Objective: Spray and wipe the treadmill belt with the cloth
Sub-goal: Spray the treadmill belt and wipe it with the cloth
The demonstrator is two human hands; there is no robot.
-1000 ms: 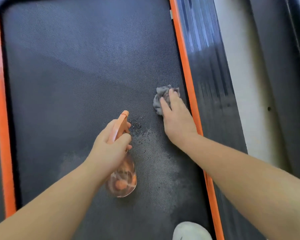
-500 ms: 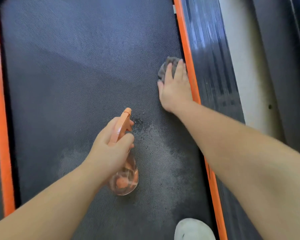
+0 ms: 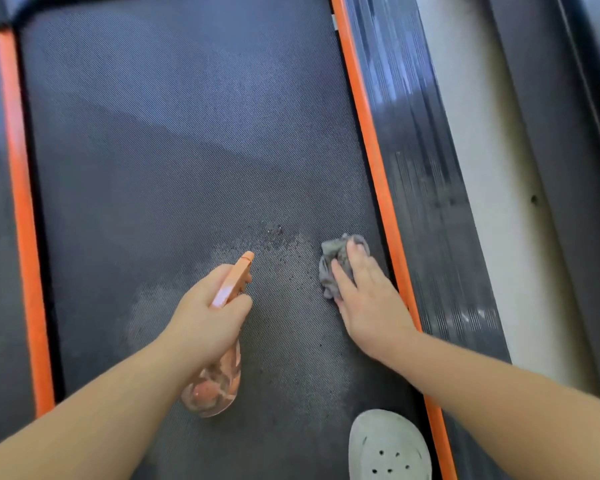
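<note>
The dark textured treadmill belt [image 3: 174, 161] fills the view between two orange side strips. My left hand [image 3: 208, 317] grips an orange spray bottle [image 3: 219, 379], its nozzle pointing forward over the belt. A patch of wet dark droplets [image 3: 274, 237] lies just ahead of the nozzle. My right hand [image 3: 368, 299] presses flat on a crumpled grey cloth [image 3: 329, 268] on the belt, close to the right orange strip [image 3: 374, 174]. The fingers cover much of the cloth.
A grey ribbed side rail [image 3: 426, 188] runs right of the orange strip, then a pale floor band [image 3: 478, 168]. The left orange strip [image 3: 21, 209] borders the belt. A white perforated shoe [image 3: 388, 448] stands on the belt at the bottom, near my right arm.
My right hand slid the cloth forward along the right edge, then pulled it back toward me. The left hand with the bottle stayed almost in place.
</note>
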